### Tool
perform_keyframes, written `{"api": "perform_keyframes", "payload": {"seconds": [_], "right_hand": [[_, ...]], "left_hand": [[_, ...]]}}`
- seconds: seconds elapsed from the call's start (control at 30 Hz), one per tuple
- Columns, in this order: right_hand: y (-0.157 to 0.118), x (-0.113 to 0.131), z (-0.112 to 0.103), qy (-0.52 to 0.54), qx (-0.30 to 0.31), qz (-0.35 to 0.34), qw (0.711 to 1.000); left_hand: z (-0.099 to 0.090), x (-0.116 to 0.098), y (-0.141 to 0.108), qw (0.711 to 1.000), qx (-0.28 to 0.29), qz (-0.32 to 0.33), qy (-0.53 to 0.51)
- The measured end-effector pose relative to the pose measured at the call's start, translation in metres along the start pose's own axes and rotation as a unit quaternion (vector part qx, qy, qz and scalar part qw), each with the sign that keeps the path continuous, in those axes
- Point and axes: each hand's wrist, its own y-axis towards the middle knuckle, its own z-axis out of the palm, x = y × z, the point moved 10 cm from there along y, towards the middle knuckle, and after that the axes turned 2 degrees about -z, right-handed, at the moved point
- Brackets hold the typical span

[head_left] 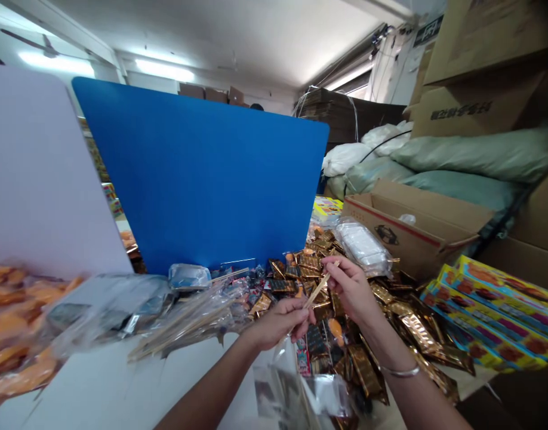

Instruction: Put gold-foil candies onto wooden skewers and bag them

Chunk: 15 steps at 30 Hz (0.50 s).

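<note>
- Across the lower left of the frame, bare white stretches of the desk (81, 373) show between heaps of goods.
- At the upper left, a ceiling fan (48, 49) and lit tube lights (164, 70) hang in the room; a white panel (30, 173) stands below them.
- From upper left to centre, a blue partition (202, 179) rises behind the desk and blocks much of the view beyond.
- Right of centre, thin wooden sticks (317, 292) slant between the hands. The left hand (285, 319) has its fingers closed round their lower end; the right hand (351, 288) pinches the upper part between thumb and fingers, a bangle (400, 371) on its wrist.
- Around and under the right hand, gold-foil packets (415, 328) lie in a loose heap, partly covered by the forearm.
- At lower centre, a clear plastic bag (292, 391) lies just below the left hand; whether it is held I cannot tell.
- Left of centre, more long sticks in plastic wrap (197, 316) lie beside bagged orange pieces (21, 334) at the far left.
- At the right, an open-topped carton (390, 230) stands behind yellow-and-blue printed boxes (493, 313), with bulging sacks (480, 155) and stacked cardboard boxes (489, 107) above.
</note>
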Motion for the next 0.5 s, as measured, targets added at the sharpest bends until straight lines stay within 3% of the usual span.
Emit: {"api": "perform_keyframes", "payload": {"seconds": [0.03, 0.17, 0.3, 0.37, 0.5], "right_hand": [[-0.003, 0.006, 0.004, -0.048, 0.008, -0.011, 0.999], [-0.033, 0.012, 0.043, -0.213, 0.165, -0.043, 0.962], [-0.059, 0.019, 0.050, -0.296, 0.194, -0.090, 0.931], [-0.065, 0.019, 0.053, -0.287, 0.222, -0.095, 0.927], [-0.054, 0.022, 0.048, -0.164, 0.201, -0.064, 0.964]], "left_hand": [[0.000, -0.001, 0.000, 1.000, 0.001, 0.001, 0.009], [-0.002, -0.007, -0.002, 0.999, -0.006, 0.020, 0.024], [-0.004, -0.007, -0.005, 0.999, -0.021, 0.027, 0.015], [-0.002, -0.009, -0.007, 0.999, -0.017, 0.037, 0.005], [0.020, -0.010, -0.009, 0.996, 0.076, 0.035, -0.016]]}}
